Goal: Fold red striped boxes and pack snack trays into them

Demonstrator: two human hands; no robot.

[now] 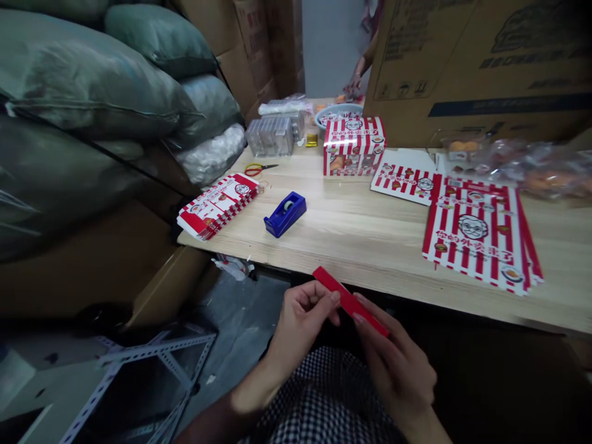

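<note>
Over my lap, just off the table's front edge, a narrow red strip [332, 282] that looks like card slants down to the right. My right hand [398, 361] is closed round its lower end, thumb on the near side and fingers behind. The thumb and forefinger of my left hand [298, 314] are pinched together at its near edge, around the middle. Beyond my hands, a blue tape dispenser [287, 216] with a small roll stands on the table. To its left lies a stack of flat red-and-white printed cartons [219, 206].
Scissors [259, 169] lie behind the stack. A striped box [354, 147] stands upright at the back. Flat striped cartons [476, 231] spread over the right side of the table [351, 222]. A large cardboard box [462, 68] rises behind. Another person's hand [355, 81] is above a basin [319, 120].
</note>
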